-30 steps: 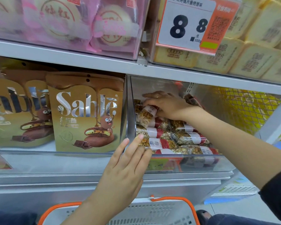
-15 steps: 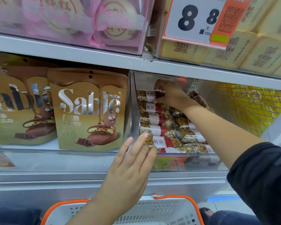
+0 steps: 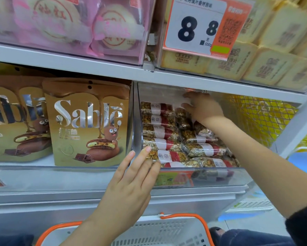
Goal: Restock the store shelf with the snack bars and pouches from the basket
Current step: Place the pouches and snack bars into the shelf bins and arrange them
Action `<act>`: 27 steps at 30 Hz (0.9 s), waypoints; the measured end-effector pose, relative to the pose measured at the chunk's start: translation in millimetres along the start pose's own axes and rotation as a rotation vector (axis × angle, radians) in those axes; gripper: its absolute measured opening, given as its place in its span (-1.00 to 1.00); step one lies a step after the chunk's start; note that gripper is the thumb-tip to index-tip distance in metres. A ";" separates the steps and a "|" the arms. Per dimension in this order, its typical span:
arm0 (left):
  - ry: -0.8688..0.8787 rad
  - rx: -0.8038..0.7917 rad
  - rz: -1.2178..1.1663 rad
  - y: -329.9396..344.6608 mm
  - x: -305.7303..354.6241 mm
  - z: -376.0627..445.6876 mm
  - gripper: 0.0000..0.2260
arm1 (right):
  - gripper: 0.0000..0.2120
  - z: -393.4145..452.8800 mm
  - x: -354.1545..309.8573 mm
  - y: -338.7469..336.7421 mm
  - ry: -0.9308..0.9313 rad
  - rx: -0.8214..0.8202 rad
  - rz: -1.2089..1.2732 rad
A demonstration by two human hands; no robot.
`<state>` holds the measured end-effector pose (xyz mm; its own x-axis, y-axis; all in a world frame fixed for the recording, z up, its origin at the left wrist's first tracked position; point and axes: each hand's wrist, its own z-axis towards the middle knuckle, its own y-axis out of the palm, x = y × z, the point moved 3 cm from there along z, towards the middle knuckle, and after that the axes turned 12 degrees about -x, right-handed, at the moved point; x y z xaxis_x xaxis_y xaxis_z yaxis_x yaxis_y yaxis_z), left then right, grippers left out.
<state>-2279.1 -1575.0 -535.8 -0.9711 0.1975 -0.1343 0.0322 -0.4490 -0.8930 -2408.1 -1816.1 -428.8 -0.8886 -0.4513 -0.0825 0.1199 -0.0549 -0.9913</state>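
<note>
We see the snack bars [image 3: 167, 144] stacked in the clear bin [image 3: 202, 176] at 3 o'clock; our right hand [image 3: 203, 107] curls there, grip unclear, left hand [image 3: 131, 181] flat and empty. Basket [image 3: 167, 231] contents hidden.

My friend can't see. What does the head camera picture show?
A person's right hand reaches deep into a clear plastic shelf bin stacked with red-and-white wrapped granola bars, while the open left hand rests against the bin's front. Gold Sablé cookie pouches stand beside it, and a white basket with orange handles waits below.
</note>
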 end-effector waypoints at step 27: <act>0.033 -0.009 -0.022 -3.5 -2.0 -0.8 -0.58 | -0.17 -74.9 -23.4 0.7 -0.596 -0.189 -0.428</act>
<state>-2277.0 -1573.1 -532.8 -0.9634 0.2355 -0.1283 0.0132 -0.4361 -0.8998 -2420.4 -1738.9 -435.3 -0.4440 -0.8330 0.3300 -0.3071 -0.2045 -0.9294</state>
